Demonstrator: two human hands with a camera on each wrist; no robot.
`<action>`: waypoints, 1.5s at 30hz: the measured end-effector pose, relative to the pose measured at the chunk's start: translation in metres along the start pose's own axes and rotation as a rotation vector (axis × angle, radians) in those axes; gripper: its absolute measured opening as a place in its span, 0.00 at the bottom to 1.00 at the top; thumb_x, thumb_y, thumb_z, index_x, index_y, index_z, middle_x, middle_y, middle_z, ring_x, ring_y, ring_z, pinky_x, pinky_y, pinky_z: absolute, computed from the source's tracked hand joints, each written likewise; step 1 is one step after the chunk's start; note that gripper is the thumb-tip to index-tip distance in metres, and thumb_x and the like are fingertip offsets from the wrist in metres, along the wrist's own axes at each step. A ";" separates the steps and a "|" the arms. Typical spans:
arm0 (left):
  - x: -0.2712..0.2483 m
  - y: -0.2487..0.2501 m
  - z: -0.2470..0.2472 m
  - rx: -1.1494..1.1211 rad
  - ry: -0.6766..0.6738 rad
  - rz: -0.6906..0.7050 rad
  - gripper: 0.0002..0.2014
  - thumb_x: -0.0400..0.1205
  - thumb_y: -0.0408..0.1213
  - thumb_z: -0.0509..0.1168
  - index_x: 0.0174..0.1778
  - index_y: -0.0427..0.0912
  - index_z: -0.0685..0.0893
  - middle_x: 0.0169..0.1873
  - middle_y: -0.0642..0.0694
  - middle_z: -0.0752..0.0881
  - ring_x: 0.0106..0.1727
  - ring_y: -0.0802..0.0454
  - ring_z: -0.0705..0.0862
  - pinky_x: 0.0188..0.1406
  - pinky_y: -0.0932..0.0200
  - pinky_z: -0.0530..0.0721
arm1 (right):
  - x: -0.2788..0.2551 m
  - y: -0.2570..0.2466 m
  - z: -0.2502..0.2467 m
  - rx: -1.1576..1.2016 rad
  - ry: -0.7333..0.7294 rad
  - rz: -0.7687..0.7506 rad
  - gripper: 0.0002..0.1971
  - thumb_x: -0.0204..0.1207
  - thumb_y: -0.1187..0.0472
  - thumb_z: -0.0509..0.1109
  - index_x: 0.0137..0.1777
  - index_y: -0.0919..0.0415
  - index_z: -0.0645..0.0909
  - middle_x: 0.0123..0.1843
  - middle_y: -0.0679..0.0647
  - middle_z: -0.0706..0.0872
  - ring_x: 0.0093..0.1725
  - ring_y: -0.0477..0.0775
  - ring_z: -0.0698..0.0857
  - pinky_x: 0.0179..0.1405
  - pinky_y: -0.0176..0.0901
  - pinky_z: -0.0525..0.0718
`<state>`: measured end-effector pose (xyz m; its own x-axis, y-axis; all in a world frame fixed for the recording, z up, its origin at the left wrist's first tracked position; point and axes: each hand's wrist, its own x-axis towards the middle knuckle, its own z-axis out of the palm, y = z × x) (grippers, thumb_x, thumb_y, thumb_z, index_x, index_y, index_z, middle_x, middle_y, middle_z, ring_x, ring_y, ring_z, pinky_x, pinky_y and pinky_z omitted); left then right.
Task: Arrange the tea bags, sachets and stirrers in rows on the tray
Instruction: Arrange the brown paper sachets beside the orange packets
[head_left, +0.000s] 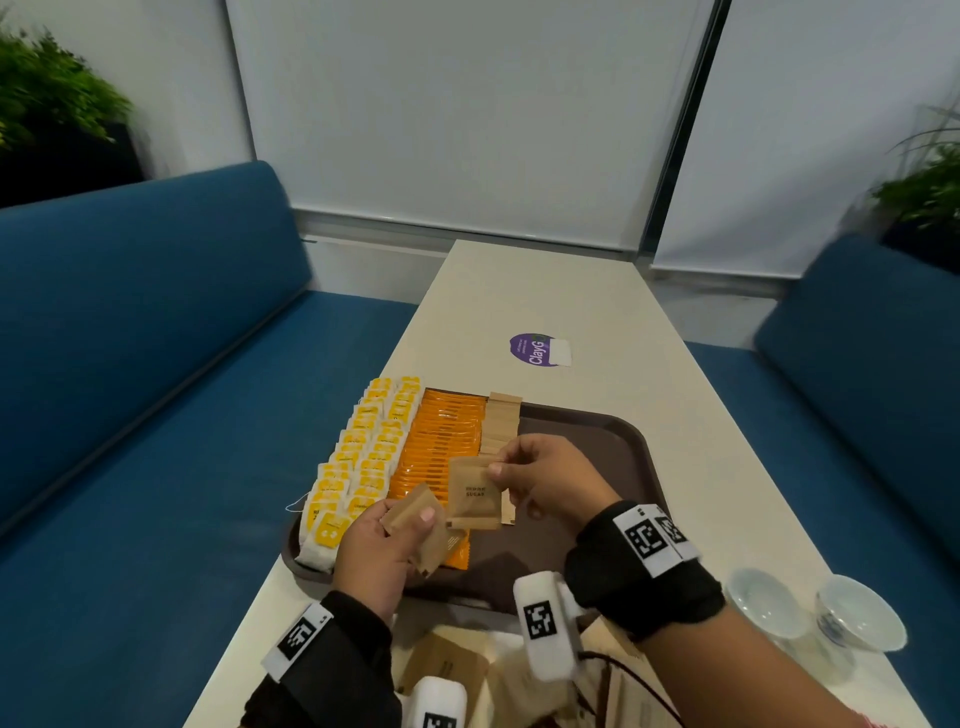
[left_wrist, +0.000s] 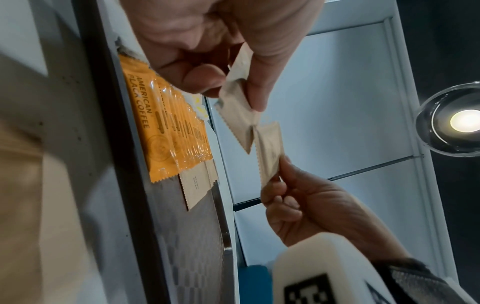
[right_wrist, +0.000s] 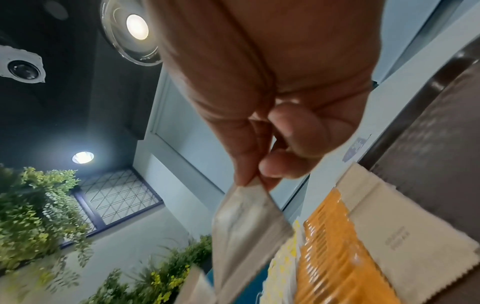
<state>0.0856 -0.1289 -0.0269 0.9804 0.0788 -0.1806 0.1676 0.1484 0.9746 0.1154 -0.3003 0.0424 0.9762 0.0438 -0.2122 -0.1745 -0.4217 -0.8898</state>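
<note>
While both hands hover over the brown tray (head_left: 618, 441) at the centre of the head view, each pinches a small kraft-brown sugar sachet. The right hand (head_left: 550, 480) holds its sachet (head_left: 474, 492) by the upper right corner between thumb and fingers, the printed face toward the camera and nearly upright; its faint lettering reads "SUGAR". The left hand (head_left: 376, 551) clamps thumb and fingers on a tilted sachet (head_left: 415, 517), whose long axis slants from lower right to upper left; its print is hidden. On the tray, rows run away from the viewer: yellow tea bags (head_left: 363, 457) at left, orange coffee sachets (head_left: 441, 447) beside them, then brown sachets (head_left: 501, 421). More brown packets at the bottom edge of the pale surface (head_left: 571, 312) are cut off and blurred.
</note>
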 end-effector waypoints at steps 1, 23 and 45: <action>0.000 0.001 0.000 -0.009 0.000 -0.011 0.04 0.80 0.35 0.65 0.49 0.44 0.81 0.44 0.43 0.86 0.46 0.45 0.83 0.34 0.56 0.80 | 0.004 0.000 -0.005 -0.019 0.041 0.002 0.06 0.79 0.64 0.69 0.41 0.57 0.78 0.33 0.50 0.83 0.25 0.41 0.77 0.18 0.30 0.73; 0.011 -0.008 -0.004 0.057 -0.006 -0.186 0.18 0.79 0.22 0.56 0.61 0.45 0.73 0.53 0.39 0.78 0.53 0.42 0.77 0.34 0.58 0.77 | 0.081 0.016 -0.001 -0.379 -0.149 0.653 0.08 0.83 0.61 0.62 0.44 0.63 0.75 0.38 0.52 0.84 0.34 0.45 0.82 0.40 0.40 0.82; -0.011 0.008 0.019 0.057 -0.203 -0.087 0.15 0.76 0.18 0.65 0.52 0.40 0.79 0.41 0.41 0.88 0.38 0.50 0.86 0.23 0.66 0.79 | -0.011 -0.007 -0.012 -0.267 -0.282 0.017 0.06 0.71 0.62 0.77 0.46 0.55 0.84 0.38 0.48 0.86 0.32 0.42 0.81 0.28 0.34 0.74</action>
<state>0.0779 -0.1471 -0.0141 0.9618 -0.1324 -0.2397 0.2524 0.0900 0.9634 0.1079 -0.3084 0.0558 0.8932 0.2664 -0.3624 -0.1150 -0.6436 -0.7567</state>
